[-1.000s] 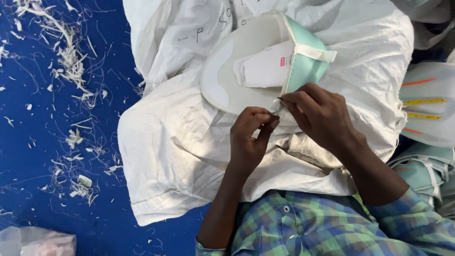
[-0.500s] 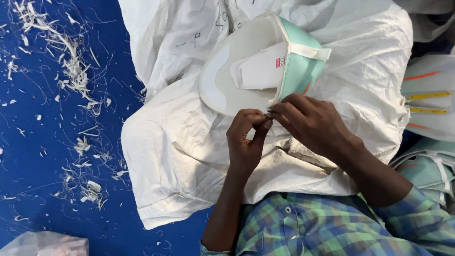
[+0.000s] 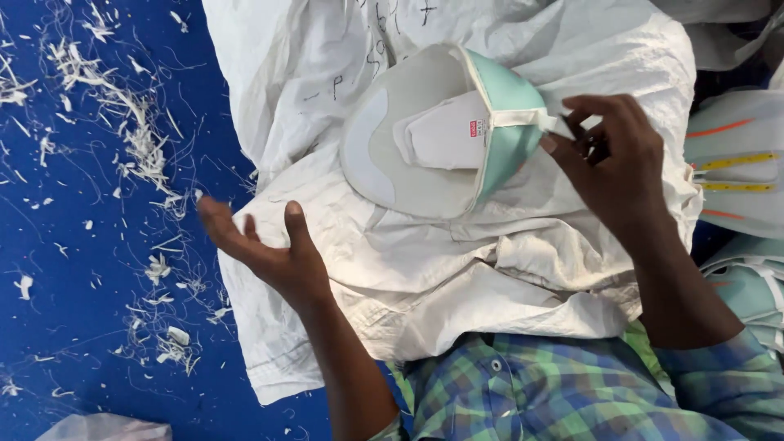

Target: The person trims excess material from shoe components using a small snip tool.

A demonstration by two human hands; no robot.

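Cap (image 3: 441, 135) lies on the white sack (image 3: 425, 269) over my lap, its pale brim towards the left and mint-green panel on the right. My right hand (image 3: 608, 167) pinches the white strap (image 3: 531, 118) at the cap's right edge, fingers closed on it. My left hand (image 3: 265, 245) hangs open, palm up, fingers spread, holding nothing, at the sack's left edge and apart from the cap. White trimmings (image 3: 131, 139) litter the blue floor (image 3: 73, 310) to the left. More pale caps (image 3: 739, 163) are stacked at the far right.
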